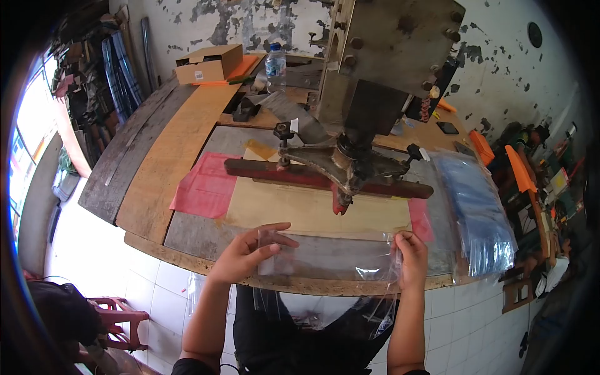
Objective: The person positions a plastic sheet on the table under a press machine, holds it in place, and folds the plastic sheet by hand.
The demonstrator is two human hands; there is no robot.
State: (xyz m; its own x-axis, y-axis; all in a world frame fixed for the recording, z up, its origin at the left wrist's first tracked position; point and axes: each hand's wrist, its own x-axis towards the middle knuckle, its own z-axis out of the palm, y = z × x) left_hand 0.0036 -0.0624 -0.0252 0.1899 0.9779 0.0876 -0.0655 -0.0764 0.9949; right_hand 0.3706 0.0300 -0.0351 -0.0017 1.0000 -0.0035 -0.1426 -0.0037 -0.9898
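A clear plastic sheet (331,257) spans the space between my hands at the table's front edge, its lower part hanging over my lap. My right hand (411,255) pinches its right edge between thumb and fingers. My left hand (247,255) has its fingers stretched out and apart at the left end, the film lying against the fingertips. Just beyond the sheet, a cream-coloured pad (269,209) covers the work surface, with pink sheet (203,185) showing at its ends. Above the pad is the long red bar (300,177) of a metal press (394,44).
To the right lies a stack of clear plastic sleeves (478,212). A cardboard box (209,64) and a water bottle (275,67) stand at the back. A red stool (122,322) and part of another person (59,315) are at the lower left.
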